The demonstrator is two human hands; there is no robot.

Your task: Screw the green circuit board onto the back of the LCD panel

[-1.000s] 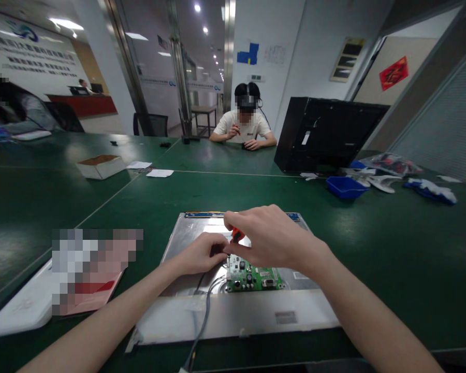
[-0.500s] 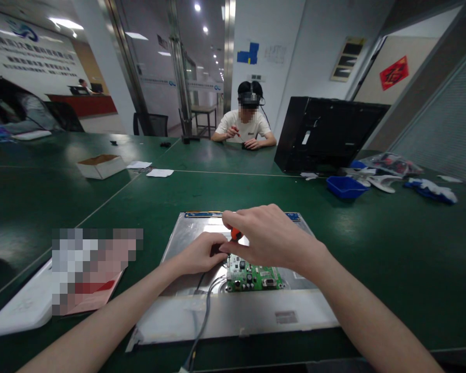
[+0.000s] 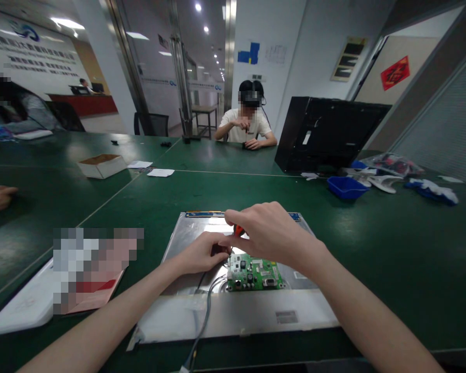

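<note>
board (image 3: 256,273), green, lies face up about mid-panel on a bare metal panel (image 3: 183,239); panel is flat on the bench (image 3: 376,248), right in front of the person. from the head view: right hand (image 3: 270,230) is clamped on an orange-handled tool (image 3: 238,230), looks like a screwdriver, over the board's far left corner. tip is hidden behind fingers, so can't confirm it's seated. left hand (image 3: 204,254) has fingers and thumb drawn together at that same corner, just beside the tool; can't make out whether they pinch anything. grey cables (image 3: 207,311) run from the board's left edge down over the panel's near edge.

doing it well, my take: hold the shaft square to the board, press down before turning, twist in short strokes. left fingers best used to steady the tip or corner, clear of the parts on top. a slip here would likely scratch traces or hit a connector, so go light on torque. watch the forearm over the cables too; a snag could tug the board. blue tray (image 3: 347,187) sits well apart on the far right, decent spot for small parts.
</note>
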